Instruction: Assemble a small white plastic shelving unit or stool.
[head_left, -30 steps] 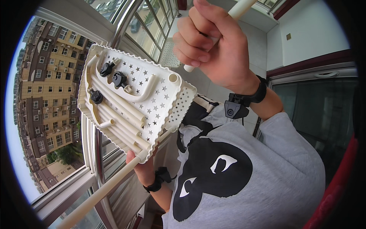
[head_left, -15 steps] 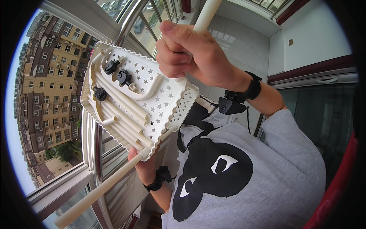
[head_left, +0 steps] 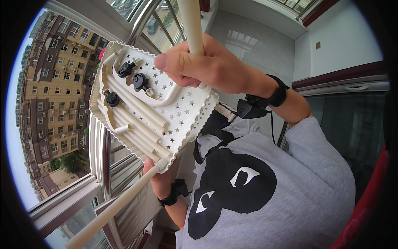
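A white plastic tray with a scalloped rim and star-shaped holes is tilted in front of me. Cream tubes, curved tube pieces and several black casters lie in it. At the tray's far right corner, my right hand is wrapped round an upright tube, its lower end meeting that corner. My left hand is closed at the near corner, round a long tube slanting to the lower left; its fingers are mostly hidden behind tube and tray.
A metal railing and window frame run close along the left, with buildings outside. Grey floor tiles extend beyond my right hand. A sliding door stands on the right, with something red at the lower right edge.
My right hand has moved down and left, and its tube now stands more upright. The tray has shifted slightly to the right. My left hand stays at the near corner.
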Demonstrator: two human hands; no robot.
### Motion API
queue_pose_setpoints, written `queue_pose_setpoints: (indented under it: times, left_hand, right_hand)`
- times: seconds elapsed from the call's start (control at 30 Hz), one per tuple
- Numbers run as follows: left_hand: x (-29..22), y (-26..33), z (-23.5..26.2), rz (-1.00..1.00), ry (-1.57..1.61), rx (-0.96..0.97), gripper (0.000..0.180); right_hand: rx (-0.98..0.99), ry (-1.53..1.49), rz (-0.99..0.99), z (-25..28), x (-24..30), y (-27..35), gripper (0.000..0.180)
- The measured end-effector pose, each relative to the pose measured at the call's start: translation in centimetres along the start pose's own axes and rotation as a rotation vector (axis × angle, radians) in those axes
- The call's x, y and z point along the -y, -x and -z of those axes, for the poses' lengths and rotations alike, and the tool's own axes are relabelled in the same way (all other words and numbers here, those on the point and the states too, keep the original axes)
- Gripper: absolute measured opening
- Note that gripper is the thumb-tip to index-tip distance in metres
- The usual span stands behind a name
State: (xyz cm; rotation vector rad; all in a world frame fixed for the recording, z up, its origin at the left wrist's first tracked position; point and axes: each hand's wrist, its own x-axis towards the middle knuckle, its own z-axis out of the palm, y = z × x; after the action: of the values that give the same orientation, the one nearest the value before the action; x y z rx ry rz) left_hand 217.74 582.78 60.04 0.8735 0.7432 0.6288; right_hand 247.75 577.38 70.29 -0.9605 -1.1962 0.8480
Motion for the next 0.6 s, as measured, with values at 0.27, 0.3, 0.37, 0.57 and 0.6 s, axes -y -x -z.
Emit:
queue_pose_setpoints:
  times: [0.27,0.3,0.37,0.57,0.6]
  left_hand:
    - [0.0,-0.6,0.2,-0.040,-0.166,-0.002,0.064]
    - [-0.1,-0.7,0.0,-0.048,-0.167,0.002,0.064]
    - [-0.2,-0.6,-0.3,-0.009,-0.112,0.018,0.064]
    - [-0.3,-0.9,0.0,0.027,-0.099,0.023,0.065]
    - [-0.5,-0.7,-0.2,0.040,-0.109,0.042,0.066]
  right_hand:
    - [0.041,0.163,-0.189,-0.9,0.2,0.5,0.047]
    - [0.041,0.167,-0.181,-0.9,-0.1,0.5,0.047]
    - [-0.037,0.234,0.056,-1.0,-1.2,0.6,0.048]
    - [0.003,0.405,0.191,-0.1,-1.2,0.3,0.052]
    - [0.070,0.401,0.091,0.3,-0.9,0.2,0.055]
